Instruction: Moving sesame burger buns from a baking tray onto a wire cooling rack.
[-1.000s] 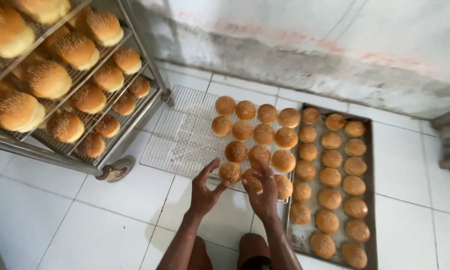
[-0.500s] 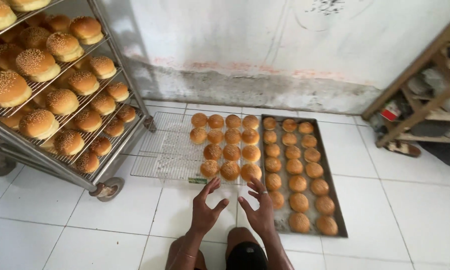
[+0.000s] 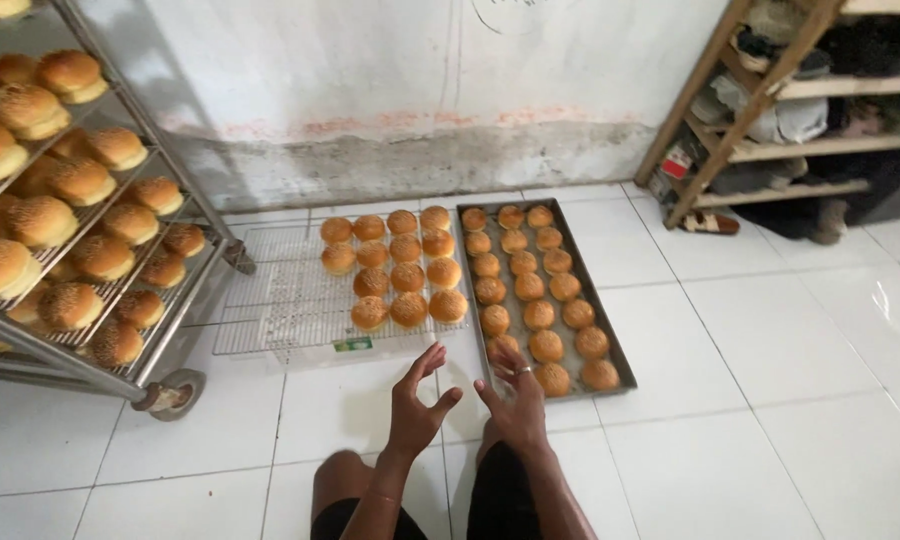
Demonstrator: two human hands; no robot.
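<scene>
hands [image 3: 470, 405]: bare | right: ring [image 3: 522, 370] on finger | arms: sleeveless | legs: dark shorts [image 3: 500, 500]

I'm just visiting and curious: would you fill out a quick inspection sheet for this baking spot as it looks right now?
Surface: white tiled floor.
Job's things: buns on a wire cooling rack, three columns at its right end; metal baking tray beside it, holding three columns of buns.
Clutter: small green tag at the rack's near edge.
Hands: left hand and right hand both open, empty, above the floor by the tray's near end.
Cables: nothing seen.
Surroundings: wheeled trolley loaded with sesame buns at left; wooden shelves at right; stained wall behind.
</scene>
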